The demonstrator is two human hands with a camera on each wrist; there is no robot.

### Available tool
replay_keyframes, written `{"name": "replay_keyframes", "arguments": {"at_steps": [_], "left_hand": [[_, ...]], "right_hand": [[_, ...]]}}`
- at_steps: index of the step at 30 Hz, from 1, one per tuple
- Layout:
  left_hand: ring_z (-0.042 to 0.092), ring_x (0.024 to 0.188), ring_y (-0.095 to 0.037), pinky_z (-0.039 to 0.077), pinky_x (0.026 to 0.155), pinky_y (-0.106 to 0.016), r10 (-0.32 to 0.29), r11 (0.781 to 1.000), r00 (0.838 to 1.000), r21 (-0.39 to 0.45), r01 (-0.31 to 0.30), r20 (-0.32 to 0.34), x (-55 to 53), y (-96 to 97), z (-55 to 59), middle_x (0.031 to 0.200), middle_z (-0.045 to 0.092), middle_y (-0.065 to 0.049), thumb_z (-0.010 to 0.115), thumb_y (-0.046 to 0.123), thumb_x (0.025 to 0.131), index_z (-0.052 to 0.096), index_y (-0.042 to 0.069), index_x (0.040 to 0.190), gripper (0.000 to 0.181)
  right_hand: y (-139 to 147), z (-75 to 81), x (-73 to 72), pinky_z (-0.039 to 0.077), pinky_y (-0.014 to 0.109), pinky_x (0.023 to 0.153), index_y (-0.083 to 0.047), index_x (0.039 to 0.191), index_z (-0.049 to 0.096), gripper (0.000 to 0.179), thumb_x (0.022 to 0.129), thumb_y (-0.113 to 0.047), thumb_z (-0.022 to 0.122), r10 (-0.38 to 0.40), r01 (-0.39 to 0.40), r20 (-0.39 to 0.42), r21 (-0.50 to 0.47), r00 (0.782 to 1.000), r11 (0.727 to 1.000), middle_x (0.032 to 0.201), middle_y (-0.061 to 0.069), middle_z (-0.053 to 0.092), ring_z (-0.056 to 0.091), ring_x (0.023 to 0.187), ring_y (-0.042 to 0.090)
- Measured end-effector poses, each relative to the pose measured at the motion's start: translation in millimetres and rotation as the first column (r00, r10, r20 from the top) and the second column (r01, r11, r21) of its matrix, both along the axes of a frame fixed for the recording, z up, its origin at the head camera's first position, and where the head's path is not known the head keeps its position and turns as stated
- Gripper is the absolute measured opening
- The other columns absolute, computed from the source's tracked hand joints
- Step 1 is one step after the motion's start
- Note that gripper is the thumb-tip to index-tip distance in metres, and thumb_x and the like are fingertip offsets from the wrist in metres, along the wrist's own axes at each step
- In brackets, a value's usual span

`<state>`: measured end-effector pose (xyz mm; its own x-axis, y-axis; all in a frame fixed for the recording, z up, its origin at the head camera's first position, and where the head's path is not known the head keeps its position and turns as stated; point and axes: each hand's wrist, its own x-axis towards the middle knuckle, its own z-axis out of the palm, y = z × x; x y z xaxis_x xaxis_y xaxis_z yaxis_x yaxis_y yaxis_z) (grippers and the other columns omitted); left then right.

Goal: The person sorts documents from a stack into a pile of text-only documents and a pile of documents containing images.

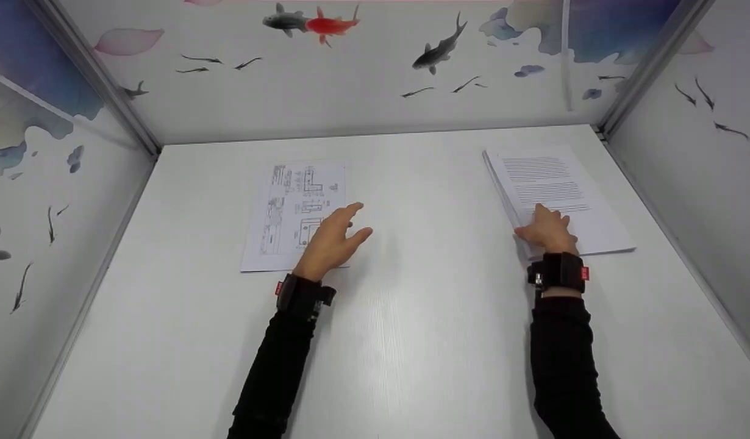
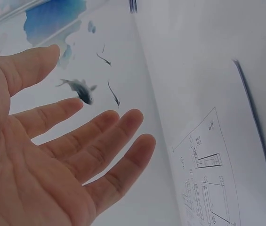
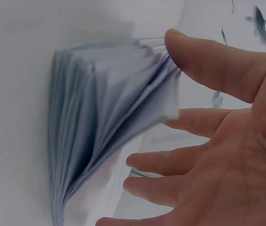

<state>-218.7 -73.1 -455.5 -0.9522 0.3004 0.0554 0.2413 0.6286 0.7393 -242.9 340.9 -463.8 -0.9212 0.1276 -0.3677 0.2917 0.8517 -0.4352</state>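
Fingers of the right hand [image 1: 547, 233] are spread wide, the fanned corner of the paper stack [image 1: 553, 188] being touched by the thumb, near the index fingertip.

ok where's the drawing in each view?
Head: drawing left of centre, partly behind the left hand.
Left wrist: drawing at lower right.
Right wrist: not in it.
Shared landmark: grey wall fish; can't tell if the same one.

Left grip [image 1: 330, 244] loosely spread
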Motion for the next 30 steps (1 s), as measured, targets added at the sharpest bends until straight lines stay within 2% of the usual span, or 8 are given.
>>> {"name": "replay_keyframes", "arguments": {"at_steps": [6,9,13,21,24,26,28,30], "left_hand": [[0.057,0.122,-0.033,0.047,0.101,-0.044,-0.019,1.000,0.999,0.022,0.018,0.027,1.6,-2.2,-1.6,0.144,0.050,-0.018,0.060,0.034,0.097,0.042,0.012,0.149,0.059],[0.057,0.122,-0.034,0.047,0.101,-0.045,-0.041,0.999,0.998,0.029,0.040,0.047,1.4,-3.1,-3.4,0.145,0.050,-0.018,0.061,0.037,0.097,0.042,0.013,0.149,0.061],[0.057,0.123,-0.035,0.048,0.099,-0.046,-0.094,0.995,0.992,0.033,0.091,0.090,0.8,-4.4,-6.5,0.146,0.049,-0.017,0.064,0.041,0.094,0.043,0.015,0.148,0.064],[0.055,0.126,-0.033,0.047,0.100,-0.046,-0.159,0.987,0.976,0.030,0.156,0.152,3.3,-7.1,-6.0,0.148,0.049,-0.010,0.070,0.046,0.088,0.044,0.016,0.147,0.071],[0.055,0.126,-0.033,0.048,0.100,-0.046,-0.169,0.986,0.975,0.031,0.166,0.146,2.8,-8.1,-5.4,0.148,0.049,-0.010,0.070,0.045,0.088,0.045,0.015,0.147,0.071],[0.055,0.126,-0.034,0.048,0.100,-0.046,-0.169,0.986,0.976,0.031,0.166,0.140,2.5,-8.3,-4.9,0.147,0.050,-0.010,0.070,0.045,0.089,0.046,0.014,0.146,0.069],[0.055,0.125,-0.033,0.048,0.099,-0.045,-0.166,0.986,0.977,0.028,0.163,0.137,2.3,-8.5,-4.2,0.146,0.052,-0.010,0.068,0.045,0.090,0.047,0.014,0.145,0.067],[0.056,0.125,-0.032,0.049,0.099,-0.045,-0.161,0.987,0.978,0.024,0.159,0.135,2.3,-8.5,-3.8,0.144,0.053,-0.010,0.066,0.046,0.091,0.048,0.015,0.144,0.065]], "right_hand": [[4.7,-2.2,2.0,0.042,0.056,0.093,0.021,0.132,0.038,0.063,0.091,-0.022,0.061,0.030,-0.032,-0.030,-0.041,0.999,0.999,0.122,0.038,0.047,0.043,0.106,0.044],[7.3,0.4,4.7,0.040,0.056,0.100,0.019,0.140,0.031,0.070,0.092,-0.023,0.060,0.034,-0.035,-0.009,-0.091,0.999,0.995,0.133,0.039,0.043,0.046,0.115,0.045],[11.9,4.5,7.4,0.030,0.060,0.111,0.015,0.149,0.018,0.081,0.094,-0.028,0.059,0.015,-0.011,0.024,-0.136,1.000,0.991,0.148,0.039,0.029,0.036,0.132,0.049],[18.7,4.7,9.4,0.038,0.058,0.106,0.010,0.148,0.028,0.077,0.093,-0.030,0.061,-0.087,0.083,-0.014,-0.167,0.996,0.982,0.146,0.036,0.036,0.045,0.125,0.044],[17.7,2.7,8.8,0.043,0.057,0.098,0.008,0.147,0.034,0.065,0.092,-0.022,0.053,-0.120,0.109,-0.068,-0.146,0.990,0.983,0.143,0.036,0.040,0.048,0.119,0.044],[16.6,0.6,8.8,0.049,0.051,0.083,0.005,0.142,0.045,0.053,0.092,-0.014,0.045,-0.140,0.125,-0.130,-0.113,0.982,0.986,0.137,0.035,0.048,0.052,0.109,0.041],[16.2,0.0,9.3,0.048,0.046,0.072,0.002,0.139,0.049,0.051,0.092,-0.010,0.037,-0.161,0.148,-0.169,-0.090,0.972,0.985,0.134,0.033,0.051,0.052,0.102,0.038],[16.5,0.5,10.5,0.048,0.046,0.070,0.001,0.141,0.048,0.052,0.094,-0.008,0.030,-0.182,0.168,-0.190,-0.088,0.965,0.982,0.136,0.032,0.051,0.053,0.102,0.040]]}}
